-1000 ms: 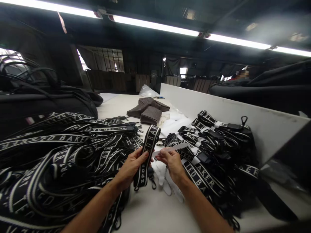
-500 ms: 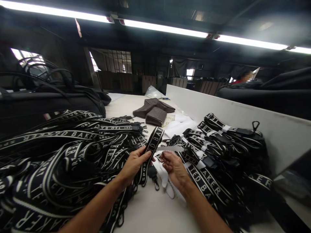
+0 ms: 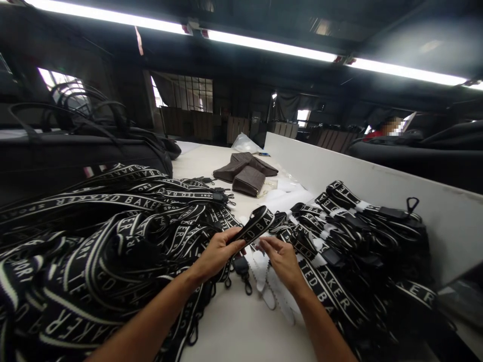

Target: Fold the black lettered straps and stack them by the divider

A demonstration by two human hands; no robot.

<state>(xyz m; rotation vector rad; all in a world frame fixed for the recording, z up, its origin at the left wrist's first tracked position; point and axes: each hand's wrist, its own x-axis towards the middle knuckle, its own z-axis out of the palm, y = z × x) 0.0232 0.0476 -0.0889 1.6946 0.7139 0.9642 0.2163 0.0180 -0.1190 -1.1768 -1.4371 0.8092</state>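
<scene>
My left hand (image 3: 221, 251) is closed around a folded black webbing strap (image 3: 258, 223) with white lettering, its looped end rising toward the upper right. Close beside it, my right hand (image 3: 281, 259) pinches a white paper strip with a toothed edge, mostly hidden by the fingers and the strap. Below the left hand a black clip (image 3: 243, 271) with a metal hook hangs by the table. More white toothed strips (image 3: 268, 296) lie under and beside the right hand.
A large heap of loose lettered straps (image 3: 83, 281) covers the left side. Banded strap bundles (image 3: 339, 236) are piled on the right, against a white partition (image 3: 377, 176). Dark brown quilted bags (image 3: 247, 181) lie farther back. A black bag (image 3: 124, 156) stands at the left.
The strap's looped end has tilted down to the right. My right hand has drawn in its fingers, and the strip that stuck out across it is now mostly hidden. The view has shifted slightly left.
</scene>
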